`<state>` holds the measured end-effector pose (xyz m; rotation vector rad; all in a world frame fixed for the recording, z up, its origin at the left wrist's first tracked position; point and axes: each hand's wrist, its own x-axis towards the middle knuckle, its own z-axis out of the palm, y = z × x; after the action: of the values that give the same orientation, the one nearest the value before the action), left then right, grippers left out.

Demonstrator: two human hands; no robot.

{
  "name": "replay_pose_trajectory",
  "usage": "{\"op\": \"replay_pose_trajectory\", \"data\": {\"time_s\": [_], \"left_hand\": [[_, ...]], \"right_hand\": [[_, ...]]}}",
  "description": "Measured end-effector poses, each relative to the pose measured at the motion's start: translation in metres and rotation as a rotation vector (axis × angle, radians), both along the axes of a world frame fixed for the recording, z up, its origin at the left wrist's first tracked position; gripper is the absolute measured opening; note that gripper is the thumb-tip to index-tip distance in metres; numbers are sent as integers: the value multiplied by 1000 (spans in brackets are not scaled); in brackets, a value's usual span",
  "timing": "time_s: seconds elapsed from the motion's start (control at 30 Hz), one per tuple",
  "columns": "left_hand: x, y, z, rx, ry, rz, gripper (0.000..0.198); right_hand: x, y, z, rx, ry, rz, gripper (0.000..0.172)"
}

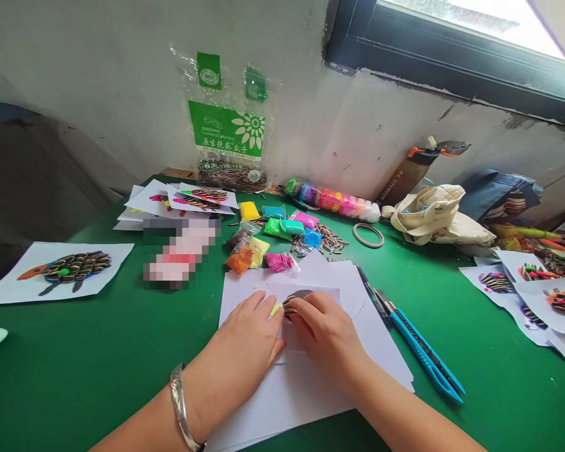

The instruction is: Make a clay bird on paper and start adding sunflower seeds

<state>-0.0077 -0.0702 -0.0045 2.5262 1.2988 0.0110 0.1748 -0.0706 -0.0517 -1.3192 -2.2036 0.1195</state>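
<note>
Both hands rest on a small white sheet over a stack of white paper (306, 389). Between them lies a dark, rounded clay shape (301, 294) with striped seeds (288, 306) on it and a small yellow piece (275, 309) at its left side. My left hand (249, 339) lies with its fingers spread on the sheet, fingertips beside the yellow piece; a silver bangle is on that wrist. My right hand (324, 333) has its thumb and index finger pinched at the seeds; whether a seed is between them is hidden.
Coloured clay packets (277, 226) and loose seeds (329, 242) lie behind the paper. Blue scissors (428, 358) and a cutter are to the right. Seed pictures (78, 271) lie at both sides. A seed bag (230, 138), bottle (407, 172) and cloth bag (428, 213) stand near the wall.
</note>
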Motion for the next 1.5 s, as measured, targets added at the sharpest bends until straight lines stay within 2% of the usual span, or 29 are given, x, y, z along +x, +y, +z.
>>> {"op": "replay_pose_trajectory", "data": {"time_s": [0.1,0.23,0.37,0.57,1.07,1.33,1.5], "left_hand": [[0,-1,0,6,2,-5,27],[2,0,0,6,12,-5,28],[3,0,0,5,6,-3,28],[2,-1,-1,9,5,-7,31],[5,-2,-2,43,55,-19,29],[-2,0,4,-33,-35,-4,29],[-4,3,0,-15,-83,19,39]], "right_hand": [[4,-2,5,7,10,-31,24],[3,-3,4,9,-24,-16,33],[2,-2,0,34,-22,-32,32],[8,-3,2,-39,21,-54,25],[3,2,-4,-18,-21,-42,33],[15,5,3,-56,58,-73,27],[26,9,6,-131,74,-126,24]]}}
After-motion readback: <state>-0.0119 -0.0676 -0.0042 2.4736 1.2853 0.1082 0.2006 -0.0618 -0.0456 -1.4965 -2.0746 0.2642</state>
